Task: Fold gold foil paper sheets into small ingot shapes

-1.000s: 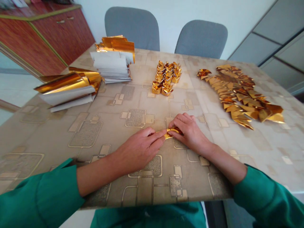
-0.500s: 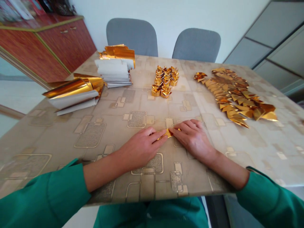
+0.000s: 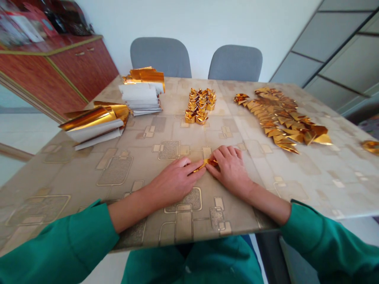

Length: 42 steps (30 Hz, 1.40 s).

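A small folded piece of gold foil [image 3: 205, 164] lies on the patterned table cover [image 3: 118, 171], pinched between the fingertips of my left hand [image 3: 174, 182] and my right hand [image 3: 227, 170]. Both hands rest on the table, and their fingers hide part of the foil. Farther off stands a cluster of folded gold foil ingots [image 3: 199, 105]. To its right lies a long heap of flat gold foil triangles [image 3: 278, 118]. Two stacks of gold-backed paper sheets [image 3: 142, 91] [image 3: 96, 124] sit beyond my left hand.
A small gold foil piece [image 3: 370, 146] sits at the right edge of the view. Two grey chairs [image 3: 160, 57] [image 3: 235, 63] stand beyond the table. A red wooden cabinet [image 3: 59, 75] is at the back left, and grey panels [image 3: 325, 59] line the right side.
The whole scene has shifted lower and looks smaller as my head moved. My hands stay on the foil piece, and a gold piece has come into view at the right edge.
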Each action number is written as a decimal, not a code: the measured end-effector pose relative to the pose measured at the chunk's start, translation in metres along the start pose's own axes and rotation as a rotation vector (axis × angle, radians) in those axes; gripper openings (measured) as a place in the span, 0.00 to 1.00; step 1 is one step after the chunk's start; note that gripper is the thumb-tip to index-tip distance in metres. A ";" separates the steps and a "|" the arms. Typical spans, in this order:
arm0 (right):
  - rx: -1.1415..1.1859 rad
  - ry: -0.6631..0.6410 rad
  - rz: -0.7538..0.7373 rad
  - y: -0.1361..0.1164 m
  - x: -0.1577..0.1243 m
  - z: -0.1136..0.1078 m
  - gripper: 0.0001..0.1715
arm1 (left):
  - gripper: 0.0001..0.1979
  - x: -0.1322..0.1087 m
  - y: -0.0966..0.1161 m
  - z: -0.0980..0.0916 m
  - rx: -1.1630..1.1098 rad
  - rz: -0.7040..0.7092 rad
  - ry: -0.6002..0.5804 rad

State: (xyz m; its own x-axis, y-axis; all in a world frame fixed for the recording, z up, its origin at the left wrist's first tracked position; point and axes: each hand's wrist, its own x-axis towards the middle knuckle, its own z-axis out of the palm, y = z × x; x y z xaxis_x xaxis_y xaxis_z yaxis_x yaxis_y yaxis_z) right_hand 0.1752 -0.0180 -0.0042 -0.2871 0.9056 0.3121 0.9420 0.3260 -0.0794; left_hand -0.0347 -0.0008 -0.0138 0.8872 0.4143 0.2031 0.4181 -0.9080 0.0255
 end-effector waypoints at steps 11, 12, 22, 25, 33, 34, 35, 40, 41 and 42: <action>0.244 -0.108 -0.012 0.019 -0.002 -0.004 0.08 | 0.24 -0.004 -0.011 -0.012 0.017 -0.001 -0.032; 0.242 -0.106 -0.005 0.018 -0.002 -0.004 0.08 | 0.25 -0.004 -0.010 -0.012 0.023 0.000 -0.033; 0.263 -0.131 -0.005 0.022 -0.003 -0.003 0.04 | 0.30 -0.012 -0.017 -0.011 -0.029 0.007 -0.088; 0.285 -0.138 0.001 0.024 -0.003 -0.002 0.04 | 0.31 -0.014 -0.020 -0.011 -0.059 0.022 -0.117; 0.287 -0.134 0.007 0.024 -0.003 -0.001 0.06 | 0.32 -0.025 -0.027 -0.013 -0.093 0.075 -0.156; 0.284 -0.136 0.010 0.024 -0.003 -0.001 0.06 | 0.32 -0.028 -0.028 -0.012 -0.097 0.076 -0.153; 0.283 -0.136 0.011 0.024 -0.003 -0.001 0.06 | 0.32 -0.029 -0.029 -0.012 -0.101 0.077 -0.151; 0.264 -0.133 0.011 0.023 0.000 -0.003 0.09 | 0.25 -0.022 -0.025 -0.013 -0.166 0.042 -0.097; 0.244 -0.137 0.014 0.022 0.002 -0.003 0.09 | 0.22 -0.016 -0.022 -0.014 -0.195 0.010 -0.074; 0.216 -0.143 0.016 0.021 0.004 -0.003 0.08 | 0.17 -0.008 -0.019 -0.015 -0.229 -0.046 -0.047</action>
State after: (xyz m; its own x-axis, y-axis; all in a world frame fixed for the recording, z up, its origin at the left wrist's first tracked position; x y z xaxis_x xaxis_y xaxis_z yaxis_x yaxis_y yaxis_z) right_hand 0.1944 -0.0082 -0.0015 -0.3084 0.9353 0.1736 0.8921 0.3477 -0.2886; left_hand -0.0532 0.0124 -0.0012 0.8787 0.4527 0.1511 0.4076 -0.8766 0.2559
